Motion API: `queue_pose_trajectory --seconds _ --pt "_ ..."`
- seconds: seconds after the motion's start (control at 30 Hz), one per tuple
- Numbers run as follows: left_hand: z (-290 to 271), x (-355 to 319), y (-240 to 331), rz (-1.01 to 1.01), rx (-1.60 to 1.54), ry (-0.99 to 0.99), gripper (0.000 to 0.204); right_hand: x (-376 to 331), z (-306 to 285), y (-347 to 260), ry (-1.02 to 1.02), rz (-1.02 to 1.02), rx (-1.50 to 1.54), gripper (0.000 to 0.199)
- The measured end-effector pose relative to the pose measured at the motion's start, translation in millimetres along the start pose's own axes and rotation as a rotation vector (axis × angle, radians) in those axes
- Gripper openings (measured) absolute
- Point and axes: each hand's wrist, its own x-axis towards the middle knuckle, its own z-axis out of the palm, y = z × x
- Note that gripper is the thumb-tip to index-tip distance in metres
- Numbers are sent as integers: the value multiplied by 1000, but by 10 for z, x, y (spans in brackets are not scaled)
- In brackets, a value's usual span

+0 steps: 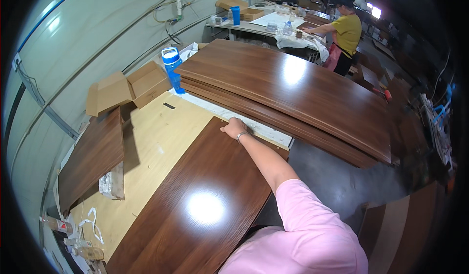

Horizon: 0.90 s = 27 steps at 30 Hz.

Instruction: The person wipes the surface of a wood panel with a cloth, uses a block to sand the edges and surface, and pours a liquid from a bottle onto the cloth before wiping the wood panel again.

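item: my right hand (234, 127), fingers curled over the far end of the brown wood-grain panel (195, 210), which lay flat on the pale bench (156, 132), stacked panels (293, 88) at one o'clock; left hand unseen.

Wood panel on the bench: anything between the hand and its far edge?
Nothing visible. The right hand already rests on the far end of the wood panel, with no object between them. The stack of panels lies beyond, past a white strip. The left hand is out of view.
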Motion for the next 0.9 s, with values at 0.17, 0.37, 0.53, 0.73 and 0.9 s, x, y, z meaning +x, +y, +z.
queue_pose_trajectory --seconds 0.17,0.37,0.53,0.73,0.9 --pt "129 80 -2 -468 -244 -219 49 162 7 108 -65 91 140 49" --pt "155 -4 -988 -654 -206 -545 40 26 65 -134 62 129 213 49" --pt "278 155 -606 -646 -338 -550 39 41 2 99 265 177 129 54" --pt "275 510 -1001 -520 -194 -266 48 161 -355 23 161 85 452 43" --pt "25 553 -1385 -614 -345 -507 46 406 -70 29 109 20 556 51"
